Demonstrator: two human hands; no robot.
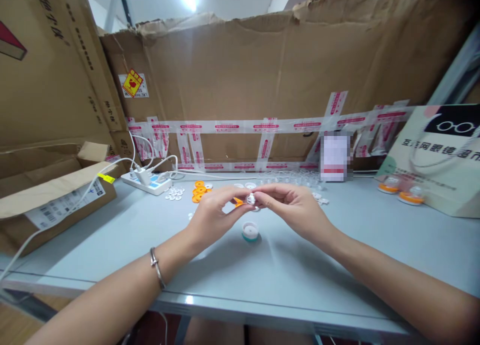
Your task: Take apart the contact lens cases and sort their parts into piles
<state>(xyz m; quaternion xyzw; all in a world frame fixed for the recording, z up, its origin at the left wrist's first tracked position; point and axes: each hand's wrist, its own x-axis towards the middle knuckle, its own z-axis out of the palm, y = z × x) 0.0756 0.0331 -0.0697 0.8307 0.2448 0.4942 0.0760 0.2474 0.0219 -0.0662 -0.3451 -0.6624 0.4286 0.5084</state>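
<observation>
My left hand (213, 212) is closed with thumb and fingers pinching an orange plastic piece (238, 202). A small white plastic part (251, 199) sits at its end, gripped by the fingertips of my right hand (296, 207). Both hands meet above the table, and the fingers partly hide the two parts. Just below them on the tabletop stands a round white cup-like part with a green base (250, 231). Behind my left hand lie several orange discs (199, 190). Near my right hand is a group of clear plastic pieces (300, 179).
Small white parts (175, 193) lie beside a power strip (148, 181) with cables. At left stands an open cardboard box (56, 205). Two orange-based clear-topped items (411, 196) sit by a paper bag (438, 160) at right. Large cardboard (240, 75) walls the back.
</observation>
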